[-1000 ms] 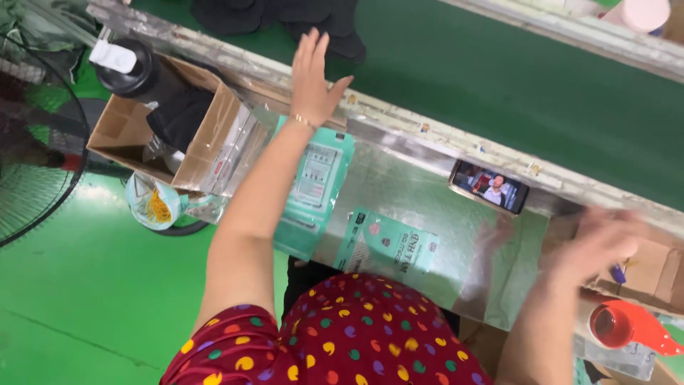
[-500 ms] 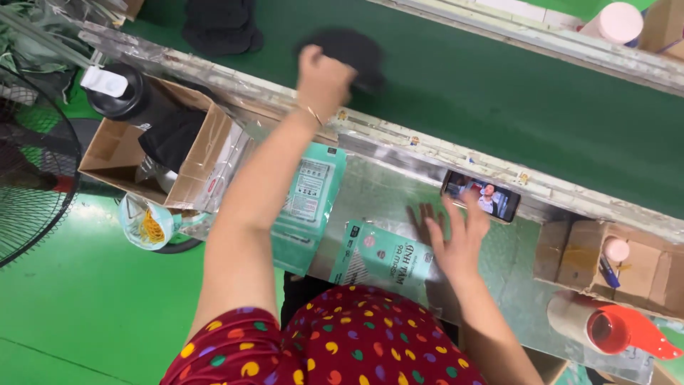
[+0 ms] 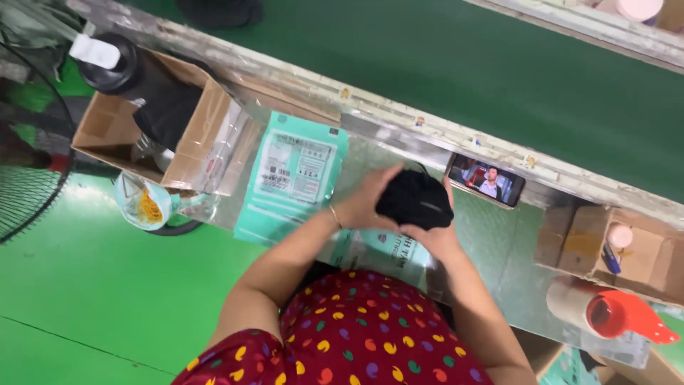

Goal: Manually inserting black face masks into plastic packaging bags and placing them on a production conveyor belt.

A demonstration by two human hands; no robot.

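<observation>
Black cloth bundle (image 3: 415, 199) grasped by left hand (image 3: 363, 203) and right hand (image 3: 436, 239); cardboard box (image 3: 160, 125) holds seemingly dark fabric.

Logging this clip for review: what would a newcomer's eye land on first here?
Both hands, left hand and right hand, clasp a black bundle over the metal table at centre. Left of it lies a stack of teal bags; behind it a phone leans against the green belt. A red tape dispenser sits at far right.
</observation>
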